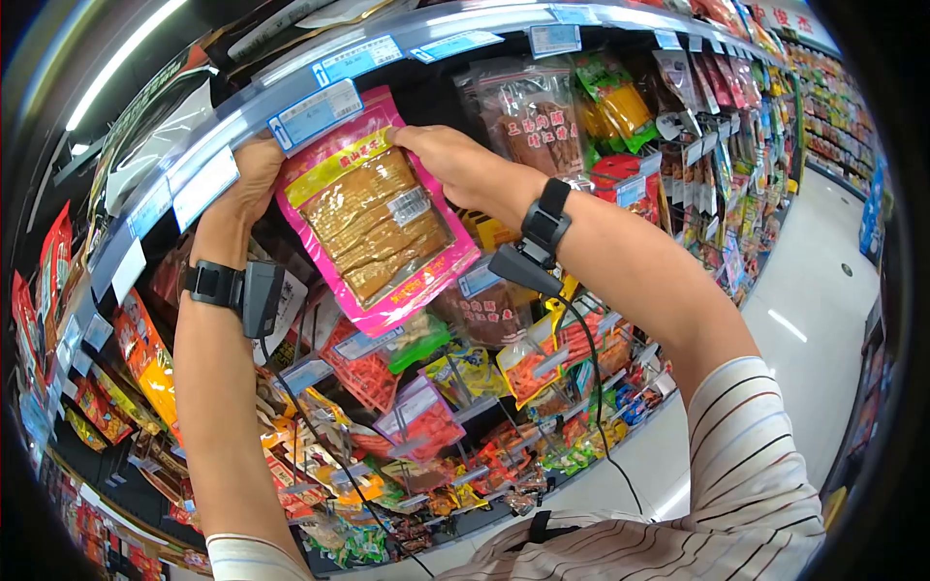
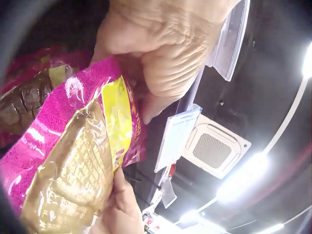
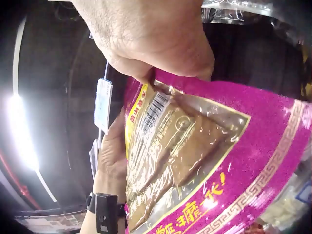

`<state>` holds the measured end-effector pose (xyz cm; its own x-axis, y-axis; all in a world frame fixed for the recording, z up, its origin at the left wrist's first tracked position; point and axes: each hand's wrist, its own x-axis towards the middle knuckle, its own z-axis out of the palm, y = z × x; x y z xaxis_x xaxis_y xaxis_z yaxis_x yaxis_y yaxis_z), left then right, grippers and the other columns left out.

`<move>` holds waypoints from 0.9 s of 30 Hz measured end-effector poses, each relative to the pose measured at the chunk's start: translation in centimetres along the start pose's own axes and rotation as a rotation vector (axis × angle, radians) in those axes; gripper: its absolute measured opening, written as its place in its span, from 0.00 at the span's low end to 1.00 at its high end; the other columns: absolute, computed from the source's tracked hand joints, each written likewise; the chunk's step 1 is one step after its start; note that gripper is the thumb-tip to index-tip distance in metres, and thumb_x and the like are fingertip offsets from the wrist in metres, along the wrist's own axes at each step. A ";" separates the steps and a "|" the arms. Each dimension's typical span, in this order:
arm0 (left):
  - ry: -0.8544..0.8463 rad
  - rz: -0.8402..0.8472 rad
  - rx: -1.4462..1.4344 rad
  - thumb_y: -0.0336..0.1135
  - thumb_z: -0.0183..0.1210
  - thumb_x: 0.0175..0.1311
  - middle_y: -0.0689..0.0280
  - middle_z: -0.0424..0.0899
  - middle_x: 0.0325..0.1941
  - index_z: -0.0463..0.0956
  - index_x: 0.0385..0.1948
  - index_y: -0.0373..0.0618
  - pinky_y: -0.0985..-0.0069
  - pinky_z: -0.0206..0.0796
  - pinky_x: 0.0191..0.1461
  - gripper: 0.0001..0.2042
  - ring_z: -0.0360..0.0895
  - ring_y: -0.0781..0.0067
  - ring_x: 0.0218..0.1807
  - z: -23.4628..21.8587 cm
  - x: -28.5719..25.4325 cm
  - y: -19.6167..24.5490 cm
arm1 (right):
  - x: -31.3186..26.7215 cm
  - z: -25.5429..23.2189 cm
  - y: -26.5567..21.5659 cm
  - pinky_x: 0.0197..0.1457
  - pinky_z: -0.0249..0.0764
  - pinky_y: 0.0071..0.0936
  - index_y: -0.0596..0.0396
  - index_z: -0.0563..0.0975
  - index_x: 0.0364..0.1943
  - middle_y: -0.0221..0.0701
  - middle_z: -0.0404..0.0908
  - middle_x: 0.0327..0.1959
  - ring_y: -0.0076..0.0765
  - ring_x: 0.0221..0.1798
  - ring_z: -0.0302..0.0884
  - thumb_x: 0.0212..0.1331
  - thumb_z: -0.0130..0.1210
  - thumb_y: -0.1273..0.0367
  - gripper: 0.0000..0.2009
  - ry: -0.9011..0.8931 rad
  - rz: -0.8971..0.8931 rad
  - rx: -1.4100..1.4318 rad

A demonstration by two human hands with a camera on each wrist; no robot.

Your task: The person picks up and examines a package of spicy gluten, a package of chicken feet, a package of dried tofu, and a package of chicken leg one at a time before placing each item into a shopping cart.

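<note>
Both hands (image 1: pixel 254 176) (image 1: pixel 448 163) grip a pink packet (image 1: pixel 380 112) of brown strips (image 1: pixel 368 230).

I'm in a shop here, the snack aisle of a supermarket or grocery by the look of it! Right in front of me runs a shelf rail (image 1: pixel 242 126), lined with blue-and-white price tags (image 1: pixel 356 60). Below it, row upon row, bright packets (image 1: pixel 538 131) hang facing out, many with little tags of their own. The pink-edged packet (image 1: pixel 363 232) close to me carries a printed barcode (image 1: pixel 409 206), so that's retail stock! Off to my right, a pale, shiny floor (image 1: pixel 775 290) makes an aisle, and beyond it stand more shelves (image 1: pixel 833 111), packed with goods. Overhead, a dark ceiling with long strip lights (image 1: pixel 126 63), and red characters (image 1: pixel 785 17) on a white sign up high!
</note>
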<state>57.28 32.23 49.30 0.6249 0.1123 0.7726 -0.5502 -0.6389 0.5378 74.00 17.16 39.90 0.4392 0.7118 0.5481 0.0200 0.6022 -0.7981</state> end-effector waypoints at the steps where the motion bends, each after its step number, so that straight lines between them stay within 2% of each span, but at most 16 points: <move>1: 0.007 0.035 -0.020 0.24 0.64 0.60 0.60 0.82 0.53 0.77 0.52 0.38 0.71 0.70 0.60 0.17 0.78 0.70 0.53 -0.1 0.1 -0.6 | -0.2 0.1 0.0 0.50 0.68 0.30 0.58 0.80 0.42 0.34 0.80 0.39 0.31 0.43 0.74 0.68 0.50 0.62 0.14 -0.015 0.001 0.025; 8: -0.068 -0.015 -0.088 0.28 0.61 0.65 0.60 0.80 0.55 0.76 0.55 0.39 0.72 0.68 0.61 0.17 0.76 0.69 0.56 0.4 -0.1 -0.4 | 1.0 -0.1 0.0 0.52 0.69 0.31 0.60 0.79 0.44 0.37 0.81 0.44 0.32 0.47 0.76 0.67 0.50 0.60 0.16 0.008 0.025 0.005; 14: -0.002 -0.040 0.276 0.33 0.62 0.66 0.61 0.80 0.56 0.76 0.55 0.40 0.73 0.66 0.63 0.18 0.75 0.72 0.56 -0.6 0.5 -1.7 | -1.1 0.7 -0.6 0.52 0.71 0.32 0.61 0.79 0.44 0.38 0.81 0.44 0.34 0.47 0.77 0.67 0.50 0.61 0.16 0.039 -0.019 0.041; 17: 0.015 -0.026 0.285 0.36 0.61 0.67 0.61 0.80 0.56 0.75 0.56 0.39 0.73 0.66 0.63 0.18 0.75 0.72 0.56 -0.8 0.9 -2.4 | -1.2 0.8 -0.7 0.52 0.72 0.34 0.61 0.78 0.44 0.37 0.81 0.44 0.35 0.46 0.77 0.68 0.49 0.62 0.15 0.076 0.004 0.063; 20: -0.093 -0.103 0.093 0.38 0.61 0.67 0.62 0.80 0.56 0.75 0.56 0.39 0.72 0.65 0.63 0.19 0.75 0.71 0.56 -0.7 0.2 -2.3 | -0.3 0.5 -0.4 0.54 0.74 0.34 0.61 0.77 0.47 0.37 0.81 0.46 0.34 0.47 0.78 0.69 0.49 0.64 0.14 0.053 0.059 0.035; 23: -0.111 -0.204 0.025 0.42 0.64 0.64 0.60 0.81 0.53 0.73 0.57 0.35 0.75 0.69 0.59 0.25 0.77 0.70 0.54 -0.1 -0.9 -1.5 | 0.5 0.2 -0.1 0.54 0.75 0.35 0.62 0.77 0.48 0.37 0.81 0.46 0.34 0.46 0.79 0.70 0.48 0.65 0.14 0.051 0.072 0.006; 26: -0.161 -0.393 0.083 0.50 0.66 0.60 0.60 0.82 0.50 0.70 0.58 0.34 0.76 0.75 0.50 0.32 0.80 0.72 0.48 -0.7 -1.6 -1.6 | 2.1 -0.5 0.3 0.53 0.75 0.36 0.64 0.76 0.48 0.39 0.81 0.45 0.35 0.46 0.79 0.70 0.47 0.65 0.15 0.059 0.079 -0.024; 27: -0.191 -0.418 0.142 0.56 0.68 0.56 0.61 0.82 0.46 0.70 0.58 0.37 0.78 0.77 0.39 0.35 0.82 0.75 0.42 -0.8 -1.7 -1.8 | 2.2 -0.4 0.4 0.52 0.75 0.36 0.65 0.76 0.48 0.40 0.81 0.45 0.35 0.46 0.79 0.71 0.47 0.65 0.15 0.060 0.086 -0.037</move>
<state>56.80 33.81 47.25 0.8746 0.2482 0.4164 -0.1571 -0.6675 0.7278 75.32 18.85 40.74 0.4937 0.7366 0.4623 0.0124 0.5256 -0.8506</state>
